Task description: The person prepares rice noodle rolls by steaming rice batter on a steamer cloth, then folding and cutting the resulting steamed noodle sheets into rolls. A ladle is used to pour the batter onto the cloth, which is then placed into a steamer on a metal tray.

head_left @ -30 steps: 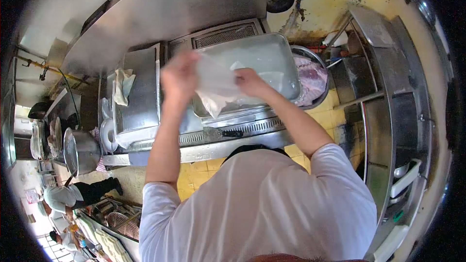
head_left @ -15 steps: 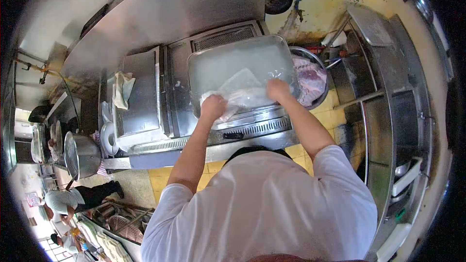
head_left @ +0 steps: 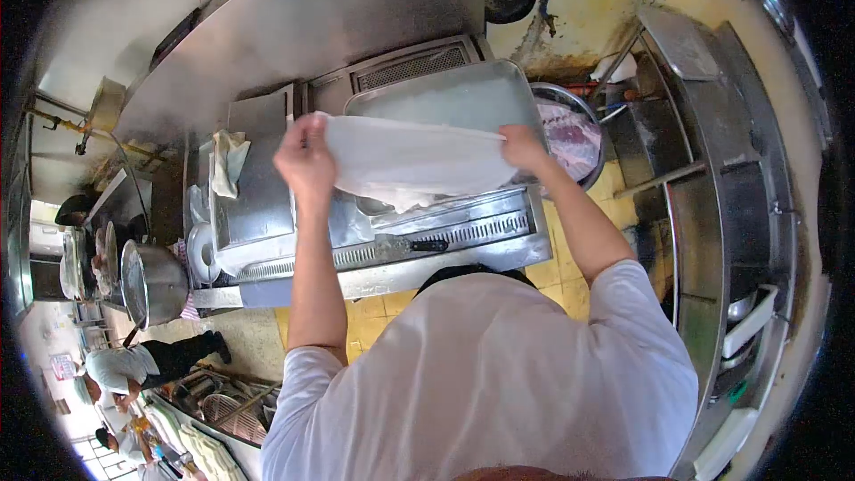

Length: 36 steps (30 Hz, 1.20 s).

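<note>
A thin white cloth (head_left: pixel 419 156) is stretched between my two hands above a large metal tray (head_left: pixel 481 93). My left hand (head_left: pixel 307 160) is closed on its left end, up beyond the tray's left side. At the other end, my right hand (head_left: pixel 524 150) grips the cloth's right corner over the right part of the tray. The cloth's lower edge hangs in bunched folds near the tray's front rim, and most of the tray's inside is hidden behind it. Below, a scraper with a black handle (head_left: pixel 429 246) lies on the slotted front strip of the counter.
A round metal basin holding raw meat (head_left: pixel 572 138) stands right of the tray. A folded cloth (head_left: pixel 230 163) rests on the steel lid at left, beyond which is a big pot (head_left: pixel 153 283). Metal shelving (head_left: pixel 748 214) rises at right. Other people (head_left: pixel 120 370) stand at lower left.
The cloth has come up out of the tray and is now spread taut. My left hand has moved up and left with its end; my right hand has shifted slightly up and right.
</note>
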{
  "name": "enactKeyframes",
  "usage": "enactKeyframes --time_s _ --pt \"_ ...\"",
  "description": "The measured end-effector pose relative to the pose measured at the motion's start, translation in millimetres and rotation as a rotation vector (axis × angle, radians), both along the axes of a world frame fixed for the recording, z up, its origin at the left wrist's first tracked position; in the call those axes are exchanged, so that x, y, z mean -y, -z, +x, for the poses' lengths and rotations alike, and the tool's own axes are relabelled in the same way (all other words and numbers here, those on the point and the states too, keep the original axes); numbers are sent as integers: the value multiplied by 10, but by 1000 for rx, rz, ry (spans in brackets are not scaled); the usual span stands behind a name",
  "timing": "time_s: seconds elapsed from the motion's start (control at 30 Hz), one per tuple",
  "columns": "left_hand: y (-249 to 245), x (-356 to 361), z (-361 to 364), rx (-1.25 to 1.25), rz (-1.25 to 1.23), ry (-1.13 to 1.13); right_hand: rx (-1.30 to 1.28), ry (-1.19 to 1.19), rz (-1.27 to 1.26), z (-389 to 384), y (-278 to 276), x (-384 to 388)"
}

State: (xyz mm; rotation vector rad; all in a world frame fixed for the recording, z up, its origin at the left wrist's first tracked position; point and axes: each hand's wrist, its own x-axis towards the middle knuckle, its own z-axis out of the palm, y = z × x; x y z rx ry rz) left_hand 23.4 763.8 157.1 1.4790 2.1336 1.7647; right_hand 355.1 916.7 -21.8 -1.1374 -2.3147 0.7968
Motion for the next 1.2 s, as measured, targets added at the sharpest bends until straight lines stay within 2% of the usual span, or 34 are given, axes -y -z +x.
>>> enactKeyframes --time_s 0.07,0.13,0.2,0.23,0.3,0.37,0.43,0.5,0.53,0.57,0.6,0.63,0.67,0.7,0.73,0.77,0.8,0.83,0.87,0.9,0.93,1.03,1.1,1.13,1.2 --pt "228 -52 243 -117 15 128 290 71 -150 -112 -545 78" --pt "264 -63 681 -88 -165 196 -384 -56 -202 -578 -606 239" --pt "239 -95 897 -125 -173 270 -489 -228 -297 -951 -1319 576" --pt "155 -116 968 -165 -166 338 -487 -224 -296 -955 -1261 575" --pt "-186 -28 795 -64 -71 229 -341 -279 -134 -988 -972 553" --pt "-501 114 541 -44 1 64 3 -92 -163 -607 -483 215" --pt "-400 166 223 16 39 -5 100 50 -203 -109 -91 -56" --pt "-167 139 169 20 17 -41 177 12 -199 -58 -226 -78" --pt "20 63 244 5 -30 49 255 -22 -196 -33 -356 -65" --pt "125 6 375 -9 -74 139 64 -84 -142 -173 -510 4" --pt "50 0 629 -26 -240 179 -125 -147 -87 -429 -713 124" --pt "347 -94 690 -83 -201 276 -320 -204 -149 -681 -1031 317" --pt "229 -97 819 -82 -202 277 -516 -259 -210 -854 -1253 467" --pt "-23 -84 958 -138 -177 314 -516 -257 -211 -898 -1235 506" --pt "-188 -66 1028 -197 -155 357 -323 -267 -258 -930 -1168 548" --pt "-247 -64 890 -205 -30 316 -130 -275 -301 -948 -1080 565" --pt "-328 -29 725 -45 -75 221 -71 -219 -86 -843 -651 470" --pt "-402 2 478 -56 -3 161 -7 -169 129 -604 -243 327" --pt "-416 44 303 123 29 84 93 -116 121 -325 -197 224" --pt "-416 108 117 75 21 8 191 -61 108 -22 -135 139" --pt "-287 130 -66 74 17 3 75 27 42 267 145 21" --pt "600 146 -602 64 -96 -114 173 103 4 667 -156 -142" --pt "1213 123 -871 370 -456 -208 140 177 -90 814 -194 -328" --pt "1542 102 -941 371 -453 -205 141 179 -87 804 -288 -310" --pt "1983 51 -1025 -25 -680 -212 -184 206 -484 668 -682 -209"
